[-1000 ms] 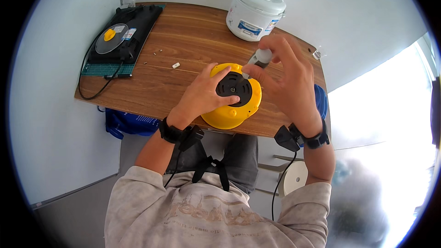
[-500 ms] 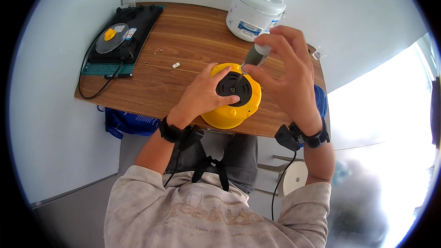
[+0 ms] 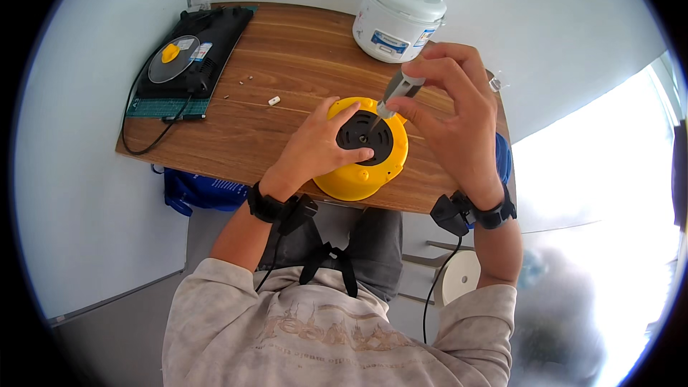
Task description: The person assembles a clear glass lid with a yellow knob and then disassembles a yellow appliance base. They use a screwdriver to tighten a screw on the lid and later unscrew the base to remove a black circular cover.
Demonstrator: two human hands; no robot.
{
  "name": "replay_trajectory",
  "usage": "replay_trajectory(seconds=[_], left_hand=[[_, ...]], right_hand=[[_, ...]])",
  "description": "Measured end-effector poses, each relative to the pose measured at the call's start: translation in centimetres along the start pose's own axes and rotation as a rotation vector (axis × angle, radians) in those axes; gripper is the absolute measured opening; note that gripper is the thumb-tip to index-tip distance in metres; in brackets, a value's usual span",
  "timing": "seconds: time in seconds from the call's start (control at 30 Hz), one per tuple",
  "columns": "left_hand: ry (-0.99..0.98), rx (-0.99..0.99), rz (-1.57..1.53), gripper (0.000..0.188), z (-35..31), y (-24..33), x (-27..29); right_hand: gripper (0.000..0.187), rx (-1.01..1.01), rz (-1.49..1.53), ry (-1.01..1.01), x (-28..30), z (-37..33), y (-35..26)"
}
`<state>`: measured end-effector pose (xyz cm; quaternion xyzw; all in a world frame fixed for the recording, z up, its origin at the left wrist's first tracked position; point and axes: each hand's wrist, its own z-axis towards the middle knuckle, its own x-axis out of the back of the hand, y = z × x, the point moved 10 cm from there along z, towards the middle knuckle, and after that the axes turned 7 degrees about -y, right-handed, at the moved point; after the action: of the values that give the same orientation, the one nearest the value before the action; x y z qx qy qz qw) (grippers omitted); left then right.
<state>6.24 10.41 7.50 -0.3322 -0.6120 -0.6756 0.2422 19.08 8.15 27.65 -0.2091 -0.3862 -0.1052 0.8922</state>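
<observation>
Two hands meet over a round, smooth yellow plastic shell (image 3: 351, 185) near the front edge of the wood-grain bench (image 3: 294, 46). The left hand (image 3: 308, 142), fingers spread wide, rests across its rim and slotted black disc (image 3: 378, 146). The right hand (image 3: 459, 116) pinches a grey-handled screwdriver (image 3: 401, 89) slanting down to the disc. Farther off stands a white rice cooker (image 3: 396, 21), lid closed, contents hidden.

Apparently a small workshop-like booth, closed in by plain white partition walls (image 3: 115, 158), fitted with a wood-grain table (image 3: 301, 43), laid with a green cutting mat (image 3: 161, 109), set with a white rice cooker (image 3: 396, 20), scattered with small loose parts (image 3: 274, 101), equipped with a grey-handled screwdriver (image 3: 401, 87)
</observation>
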Motion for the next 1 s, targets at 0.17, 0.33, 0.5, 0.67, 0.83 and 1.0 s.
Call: replay_trajectory(seconds=[0.17,0.33,0.5,0.67,0.83,1.0], left_hand=[[0.012,-0.020,0.007,0.092,0.1,-0.1,0.0],[0.008,-0.005,-0.009,0.092,-0.1,0.1,0.1],[-0.007,0.007,-0.003,0.093,-0.1,0.0,0.0],[-0.020,0.024,0.000,0.094,-0.1,0.1,0.0],[-0.028,0.031,0.018,0.094,-0.2,0.2,0.2],[-0.005,0.023,0.039,0.093,-0.3,0.2,0.3]], right_hand=[[0.036,-0.088,0.247,0.015,-0.4,0.0,0.7],[0.033,-0.007,0.210,-0.066,-0.9,0.0,-0.1],[0.031,-0.073,0.137,-0.080,-0.8,-0.3,0.3],[0.037,-0.115,0.320,-0.054,-1.1,-0.6,1.1],[0.037,-0.116,0.333,-0.142,-1.8,-1.1,0.7],[0.036,-0.098,0.339,-0.111,-0.9,-1.8,0.3]])
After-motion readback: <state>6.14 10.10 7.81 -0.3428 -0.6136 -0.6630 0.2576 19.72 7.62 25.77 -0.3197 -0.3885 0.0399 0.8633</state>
